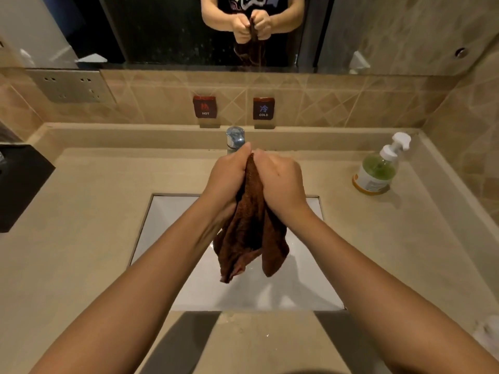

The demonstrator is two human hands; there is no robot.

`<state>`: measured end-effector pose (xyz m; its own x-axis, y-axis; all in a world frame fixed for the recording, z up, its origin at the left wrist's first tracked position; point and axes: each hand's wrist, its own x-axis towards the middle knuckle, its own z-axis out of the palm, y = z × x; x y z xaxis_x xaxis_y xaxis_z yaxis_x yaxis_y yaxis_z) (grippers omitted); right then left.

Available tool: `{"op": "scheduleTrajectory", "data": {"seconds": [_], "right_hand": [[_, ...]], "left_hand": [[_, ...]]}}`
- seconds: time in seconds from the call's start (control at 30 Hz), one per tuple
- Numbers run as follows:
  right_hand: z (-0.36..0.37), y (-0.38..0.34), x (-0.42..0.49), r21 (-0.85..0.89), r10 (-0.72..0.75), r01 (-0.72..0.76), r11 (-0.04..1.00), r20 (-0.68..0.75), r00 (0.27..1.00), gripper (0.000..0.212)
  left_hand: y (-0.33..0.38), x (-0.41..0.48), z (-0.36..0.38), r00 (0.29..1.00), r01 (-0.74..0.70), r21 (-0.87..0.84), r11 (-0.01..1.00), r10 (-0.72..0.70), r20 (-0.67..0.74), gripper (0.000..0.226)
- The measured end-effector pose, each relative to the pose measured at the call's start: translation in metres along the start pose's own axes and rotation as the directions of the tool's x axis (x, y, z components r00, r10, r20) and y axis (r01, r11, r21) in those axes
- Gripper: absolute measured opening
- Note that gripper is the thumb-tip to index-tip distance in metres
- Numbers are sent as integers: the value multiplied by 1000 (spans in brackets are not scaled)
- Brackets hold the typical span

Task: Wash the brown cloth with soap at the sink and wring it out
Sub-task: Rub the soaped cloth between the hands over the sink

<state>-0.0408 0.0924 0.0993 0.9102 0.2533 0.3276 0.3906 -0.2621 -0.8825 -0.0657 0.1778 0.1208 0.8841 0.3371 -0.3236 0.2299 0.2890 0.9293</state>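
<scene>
Left hand: the left hand (229,179) was clenched on the top of the brown cloth (248,238), its back toward the camera.
Right hand: the right hand (280,184) was clenched on the same bunched top, just beside the left hand, with only a ridge of fabric showing between them.
Fingers: they were hidden on the far side of both hands; the reflection in the mirror (162,31) showed them curled round the cloth.
Brown cloth: it was held up over the sink (297,287), and its lower part hung free in two loose folds, clear of the basin.
Tap: the tap (235,139) stood behind the hands, which covered its spout; whether water ran could not be told.
Soap bottle: a pump soap bottle (376,168) with green liquid stood upright on the bench (81,211), well apart to the right of the sink.
Wall: a hot label (205,107) and a cold label (263,108) sat above the tap, and a socket plate (73,86) was further left.
Hard to make out: a dark object (21,184) was cut off at the left edge, and a blurred white thing (486,330) was cut off at the lower right.
</scene>
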Motion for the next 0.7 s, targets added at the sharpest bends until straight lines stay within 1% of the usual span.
{"op": "scheduleTrajectory", "data": {"seconds": [0.03, 0.07, 0.1, 0.17, 0.2, 0.23, 0.27, 0.33, 0.4, 0.43, 0.5, 0.53, 0.57, 0.6, 0.63, 0.67, 0.7], "right_hand": [[4, -1, -7, -26, -29, 29, 999, 1, 1000, 46], [5, 0, -7, -35, -23, 23, 999, -23, 999, 46], [3, 1, -2, -19, 18, -19, 1000, -67, 998, 47], [-6, 6, 14, 75, 170, -161, 984, -134, 976, 50], [-11, 8, 20, 137, 243, -226, 965, -129, 961, 48], [-14, 11, 24, 193, 287, -265, 945, -97, 953, 44], [-16, 13, 25, 225, 296, -277, 934, -57, 953, 39], [-21, 14, 23, 232, 276, -269, 935, 4, 961, 34], [-32, 14, 21, 214, 287, -283, 935, 14, 958, 32], [-41, 14, 22, 192, 301, -296, 936, 3, 954, 34], [-61, 18, 23, 107, 282, -280, 954, -3, 960, 43], [-72, 21, 23, 47, 243, -244, 969, 27, 970, 49], [-82, 23, 22, -23, 198, -196, 980, 93, 976, 52], [-92, 25, 22, -100, 151, -134, 986, 189, 970, 45], [-100, 26, 21, -171, 137, -88, 981, 306, 942, 34], [-107, 28, 22, -241, 155, -56, 969, 414, 897, 25], [-114, 32, 22, -304, 187, -38, 952, 479, 858, 23]], "left_hand": [[0, 1, -1, 1000, 3, 12, 1000, -3, -11, 30], [-2, 0, -1, 1000, 19, 4, 1000, -19, 2, 30], [-4, -3, 1, 999, 40, -18, 999, -39, 28, 28], [-9, -11, 5, 991, 82, -73, 994, -74, 112, 26], [-12, -14, 7, 983, 107, -104, 989, -89, 162, 26], [-14, -15, 6, 972, 133, -144, 981, -101, 211, 26], [-16, -15, 3, 959, 167, -192, 967, -114, 260, 27], [-18, -10, -4, 922, 247, -264, 932, -143, 359, 32], [-19, -6, -11, 895, 284, -283, 916, -147, 422, 44], [-20, -4, -16, 889, 279, -284, 917, -134, 438, 47], [-18, 1, -28, 891, 219, -254, 942, -88, 444, 39], [-14, 1, -33, 900, 181, -222, 958, -70, 430, 33], [-11, 3, -37, 914, 128, -171, 977, -49, 402, 28], [-10, 5, -41, 931, 68, -112, 991, -23, 364, 24], [-8, 6, -42, 946, 8, -49, 999, 9, 325, 21], [-6, 4, -42, 958, -40, 20, 999, 32, 286, 22], [-6, 3, -41, 967, -81, 93, 992, 56, 250, 26]]}}
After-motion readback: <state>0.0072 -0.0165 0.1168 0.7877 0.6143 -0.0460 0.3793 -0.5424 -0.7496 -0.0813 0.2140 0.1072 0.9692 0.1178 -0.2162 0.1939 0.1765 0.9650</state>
